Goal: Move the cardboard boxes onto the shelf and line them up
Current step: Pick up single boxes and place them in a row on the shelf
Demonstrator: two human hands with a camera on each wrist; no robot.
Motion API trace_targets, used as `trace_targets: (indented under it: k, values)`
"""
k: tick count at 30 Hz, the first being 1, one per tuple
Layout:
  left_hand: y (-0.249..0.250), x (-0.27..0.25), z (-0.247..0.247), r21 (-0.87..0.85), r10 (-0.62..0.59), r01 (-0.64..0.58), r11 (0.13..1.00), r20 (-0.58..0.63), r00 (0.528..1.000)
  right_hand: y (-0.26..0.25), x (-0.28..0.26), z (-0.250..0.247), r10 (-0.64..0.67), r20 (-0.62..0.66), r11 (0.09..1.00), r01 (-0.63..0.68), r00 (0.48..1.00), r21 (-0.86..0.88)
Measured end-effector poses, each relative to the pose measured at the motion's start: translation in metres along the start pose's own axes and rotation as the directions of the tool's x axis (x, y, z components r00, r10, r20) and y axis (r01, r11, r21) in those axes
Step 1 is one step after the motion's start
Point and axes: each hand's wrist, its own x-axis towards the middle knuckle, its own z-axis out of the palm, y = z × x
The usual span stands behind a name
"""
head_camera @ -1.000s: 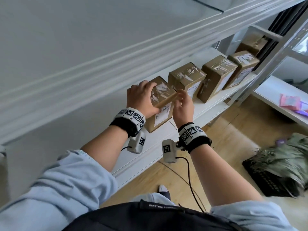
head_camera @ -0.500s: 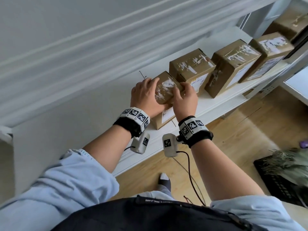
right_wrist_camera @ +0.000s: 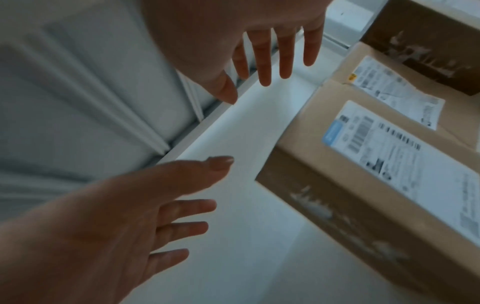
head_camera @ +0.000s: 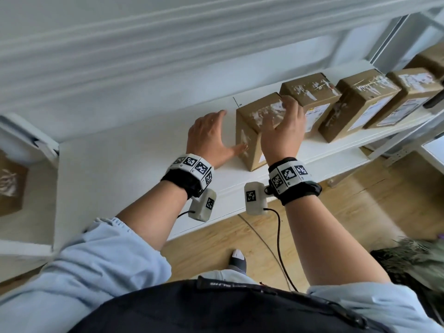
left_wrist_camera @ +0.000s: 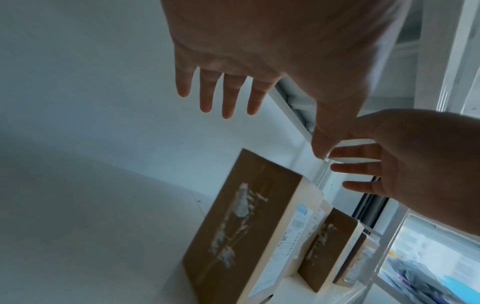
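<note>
Several taped brown cardboard boxes stand in a row on the white shelf [head_camera: 134, 169]. The leftmost box [head_camera: 252, 131] [left_wrist_camera: 241, 226] [right_wrist_camera: 363, 185] stands upright beside its neighbour [head_camera: 310, 92]. My left hand [head_camera: 225, 133] [left_wrist_camera: 259, 123] is spread flat just left of this box, the thumb close to its left face. My right hand [head_camera: 281, 114] [right_wrist_camera: 259, 82] hovers over its top front corner with straight fingers. Both wrist views show the palms bare and off the cardboard. Further boxes [head_camera: 360, 102] [head_camera: 413, 92] continue to the right.
The underside of an upper shelf [head_camera: 144, 44] hangs low over the boxes. Bare shelf surface stretches left of the row. Another brown box [head_camera: 9, 183] sits on the unit to the far left. Wooden floor [head_camera: 360, 212] and a dark green heap [head_camera: 413, 260] lie below right.
Both hands held the leftmost box before. They have now let go and spread open, the left moving off to the left, and the box stands by itself on the shelf.
</note>
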Motion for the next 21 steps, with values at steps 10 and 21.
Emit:
trace_targets:
  k: [10,21]
  values:
    - [-0.105,-0.158,-0.091,-0.051,-0.195,0.192,0.980,-0.072,0.978,-0.124,-0.147,0.025,-0.151,0.197,0.985,0.131,0.969,0.113]
    - [-0.233,-0.357,-0.197,-0.117,-0.506,0.493,0.862,-0.166,0.846,-0.280,-0.343,0.074,-0.351,0.483,0.922,0.205,0.802,0.329]
